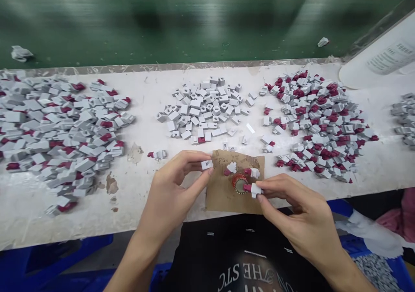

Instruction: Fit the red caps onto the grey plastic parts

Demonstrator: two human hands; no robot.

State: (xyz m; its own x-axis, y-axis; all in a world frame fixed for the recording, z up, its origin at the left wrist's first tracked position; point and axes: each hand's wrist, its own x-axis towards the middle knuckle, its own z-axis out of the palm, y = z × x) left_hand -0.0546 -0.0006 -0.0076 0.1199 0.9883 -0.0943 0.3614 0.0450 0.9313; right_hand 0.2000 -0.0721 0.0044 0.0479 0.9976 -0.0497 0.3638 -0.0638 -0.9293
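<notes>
Between thumb and fingertips, my left hand [177,192] pinches a small grey plastic housing [206,165] with an opening in its face. My right hand [296,212] grips a small grey plastic piece with a dark red tip [256,190]. That tip points left, over or against a bottle cap [240,184] with a red rim; whether it touches cannot be made out. The cap rests on a brown cardboard piece [217,199]. Two more grey-and-red pieces [231,168] lie on the cardboard, behind the cap.
A heap of grey housings [207,106] lies ahead in the middle. Grey-and-red pieces are piled at the left [58,127] and the right [320,123]. A green belt [168,28] runs behind the white table [145,197]. At the back right stands a white container [379,54].
</notes>
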